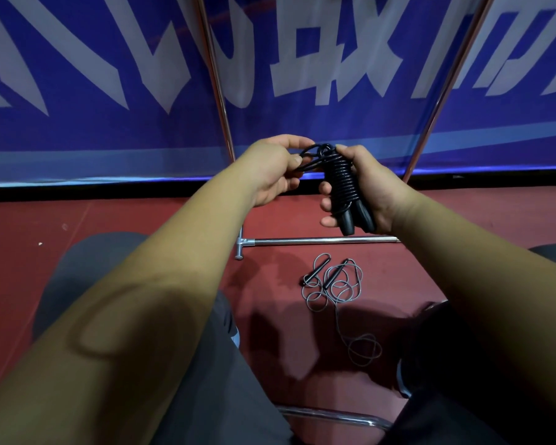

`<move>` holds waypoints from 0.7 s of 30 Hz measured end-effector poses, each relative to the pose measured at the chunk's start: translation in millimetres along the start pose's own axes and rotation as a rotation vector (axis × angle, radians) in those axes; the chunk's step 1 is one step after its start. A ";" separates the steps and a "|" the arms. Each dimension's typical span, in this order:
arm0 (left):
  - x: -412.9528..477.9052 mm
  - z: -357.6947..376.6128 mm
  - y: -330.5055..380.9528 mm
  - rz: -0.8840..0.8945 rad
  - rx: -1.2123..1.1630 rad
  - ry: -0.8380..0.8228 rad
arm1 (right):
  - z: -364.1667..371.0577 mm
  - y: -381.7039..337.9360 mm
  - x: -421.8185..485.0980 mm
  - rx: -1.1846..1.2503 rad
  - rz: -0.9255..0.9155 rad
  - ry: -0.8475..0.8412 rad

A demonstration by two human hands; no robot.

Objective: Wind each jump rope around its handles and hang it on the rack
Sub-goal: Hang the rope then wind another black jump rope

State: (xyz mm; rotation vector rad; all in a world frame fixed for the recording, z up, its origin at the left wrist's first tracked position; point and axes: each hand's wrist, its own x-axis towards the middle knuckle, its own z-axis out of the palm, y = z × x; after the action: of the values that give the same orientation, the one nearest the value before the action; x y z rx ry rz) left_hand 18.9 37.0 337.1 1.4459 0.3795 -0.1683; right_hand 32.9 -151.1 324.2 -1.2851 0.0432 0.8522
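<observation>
R hand (pixel 371 191): grip closed round the black rope (pixel 341 178), fingers curled over the coils, palm behind. Its two handles (pixel 355 218) sit side by side, butt ends poking down out of the fist. Cord is wound tight round both handles, many turns, approx. top to middle. L hand (pixel 270 171): grip pinches the loose last bit of cord at the top of the bundle, thumb and forefinger on a small loop. Whether that end is being tucked under a turn or just held I can't tell; too dark and tangled there.

Progress, as I read it: rope no. 1 is nearly wound, w/ the tail left to secure, then hang. It's not yet on the rack (pixel 220 101), whose chrome uprights rise just behind the hands. No rope hangs on the part of it in view.

Rope no. 2, the grey rope (pixel 333 285), lies loose on the floor (pixel 126 226) below the hands. Its handles are close together and its cord trails toward the person in slack loops. It looks untouched, so wind + hang are both left. Blue banner (pixel 93 91) w/ white lettering behind.
</observation>
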 end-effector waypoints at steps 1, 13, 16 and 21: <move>-0.4 0.5 0.3 -0.007 -0.008 0.000 | 0.7 -0.1 -0.1 0.007 -0.003 0.000; -5.1 4.0 0.1 0.041 -0.093 -0.043 | 0.8 -4.9 -3.4 0.091 -0.031 -0.021; -5.0 5.0 -2.6 0.044 -0.101 -0.022 | 1.2 -4.3 -3.8 0.087 -0.028 -0.055; -9.0 10.6 -4.2 0.042 -0.145 -0.021 | 1.5 -5.0 -4.1 0.075 -0.003 -0.108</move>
State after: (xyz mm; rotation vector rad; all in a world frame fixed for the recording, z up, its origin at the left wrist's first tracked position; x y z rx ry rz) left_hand 10.8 25.0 337.2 1.3075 0.3376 -0.1196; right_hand 32.2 -152.1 330.8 -1.1676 -0.0124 0.9082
